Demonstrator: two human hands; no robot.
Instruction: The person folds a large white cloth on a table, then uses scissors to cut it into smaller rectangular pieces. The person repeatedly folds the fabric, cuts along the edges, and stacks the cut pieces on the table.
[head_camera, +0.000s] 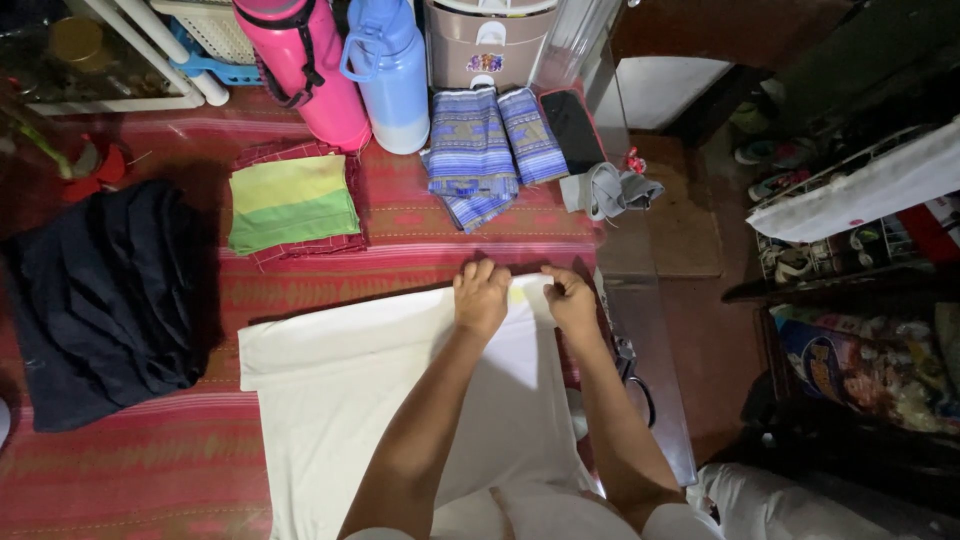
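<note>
You are looking down at a red patterned mat (150, 470) that carries everything here. The largest thing on it is the white garment (380, 400), spread flat in front of you, its far edge running from the left up toward the right, where both your hands meet it. To its left lies a dark crumpled cloth (100, 300), heaped and just apart from the white fabric. Farther from you, a folded yellow-green cloth (290, 205) rests on a red checked piece, and to its right sits a folded blue patterned cloth (485, 150), in two stacked parts. Behind those stand a pink bottle (305, 65) and a pale blue bottle (392, 70), upright and side by side, touching or nearly so. A small grey crumpled cloth (610, 188) lies at the mat's right edge, beside a dark phone (572, 130).

Your left hand (482, 295) has its fingers curled together over the garment's far edge, near the top right corner, gripping the fabric. Your right hand (570, 298) is just beside it, fingers also curled and pinching the same edge at the corner. The two hands sit near each other, not touching.
</note>
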